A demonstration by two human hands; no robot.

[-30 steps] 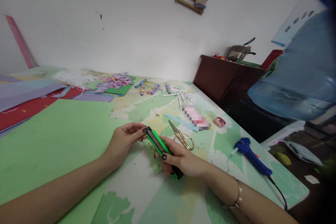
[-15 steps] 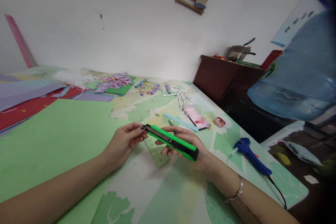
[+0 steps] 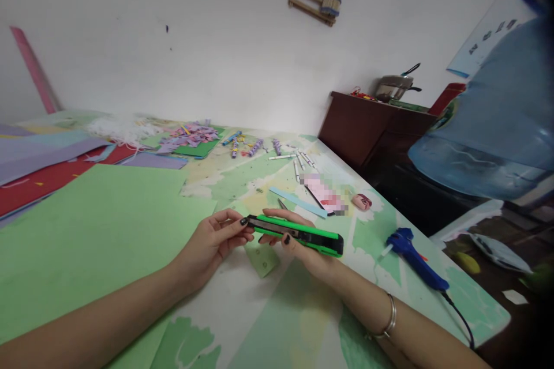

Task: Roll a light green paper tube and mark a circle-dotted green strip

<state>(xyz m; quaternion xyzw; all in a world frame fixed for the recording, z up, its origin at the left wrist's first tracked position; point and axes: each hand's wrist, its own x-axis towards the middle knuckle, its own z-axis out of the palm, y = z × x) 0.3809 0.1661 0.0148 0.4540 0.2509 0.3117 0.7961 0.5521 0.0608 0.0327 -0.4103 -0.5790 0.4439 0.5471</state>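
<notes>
A green and black utility knife (image 3: pixel 298 234) is held above the table between both hands. My left hand (image 3: pixel 216 242) pinches its narrow black tip between thumb and fingers. Around its body closes my right hand (image 3: pixel 309 253), the thumb lying on the knife's near side by the slider. Below the knife lies a small pale green patterned piece (image 3: pixel 262 260), partly hidden by the hands. Only the tip of the scissors (image 3: pixel 282 204) shows behind my right hand. A large light green sheet (image 3: pixel 116 230) lies under and beside my left forearm.
A blue glue gun (image 3: pixel 415 259) with a cord lies at the right table edge. Beyond the hands are a light blue strip (image 3: pixel 298 202), a phone (image 3: pixel 324 193), white sticks (image 3: pixel 298 160) and paper scraps (image 3: pixel 193 134). Coloured sheets (image 3: pixel 47 155) are stacked at the left.
The utility knife has swung from a steep slant to nearly level, its rear end moving right. My right hand loosened, shifted its hold and closed again. My left hand stayed at the tip.
</notes>
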